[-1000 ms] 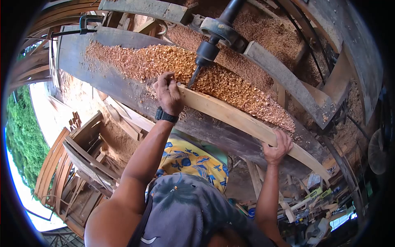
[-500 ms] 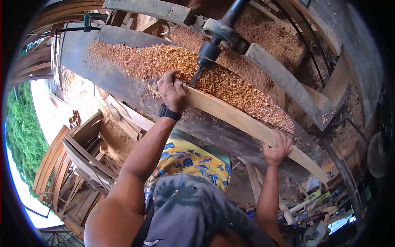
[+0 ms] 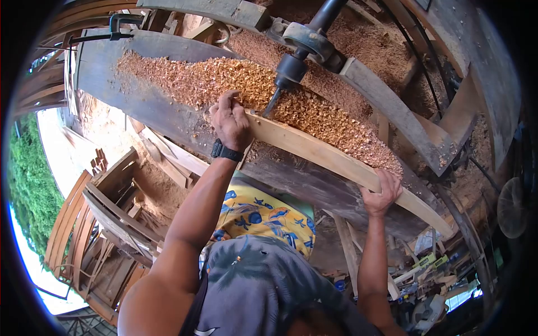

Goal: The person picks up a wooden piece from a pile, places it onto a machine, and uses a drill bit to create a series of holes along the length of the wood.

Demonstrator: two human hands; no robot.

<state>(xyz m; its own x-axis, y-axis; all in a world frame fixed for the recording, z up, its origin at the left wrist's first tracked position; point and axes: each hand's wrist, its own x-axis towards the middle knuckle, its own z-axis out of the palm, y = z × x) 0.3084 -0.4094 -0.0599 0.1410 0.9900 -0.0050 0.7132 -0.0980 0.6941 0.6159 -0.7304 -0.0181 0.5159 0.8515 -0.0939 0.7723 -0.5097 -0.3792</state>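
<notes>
A long, slightly curved pale wooden piece (image 3: 316,151) lies slantwise across the dark work board. My left hand (image 3: 231,126) is closed on its left end, with some fingers hidden behind the wood. Further right, my right hand (image 3: 382,193) grips the same piece, thumb on the near side and fingers over the far edge. A drill bit (image 3: 272,103) in a dark chuck (image 3: 291,70) points down at the far edge of the wood, just right of my left hand. Whether its tip enters the wood cannot be made out.
Heaped wood chips (image 3: 224,78) cover the work board (image 3: 168,123) behind the piece. A clamp (image 3: 116,27) sits at the board's far left corner. Curved wooden parts (image 3: 70,224) are stacked at left. Tools and offcuts (image 3: 431,280) clutter the lower right. A grey beam (image 3: 392,112) stands behind.
The wooden piece has slid slightly left relative to the drill bit, with both hands still holding it. The whole view has shifted a little.
</notes>
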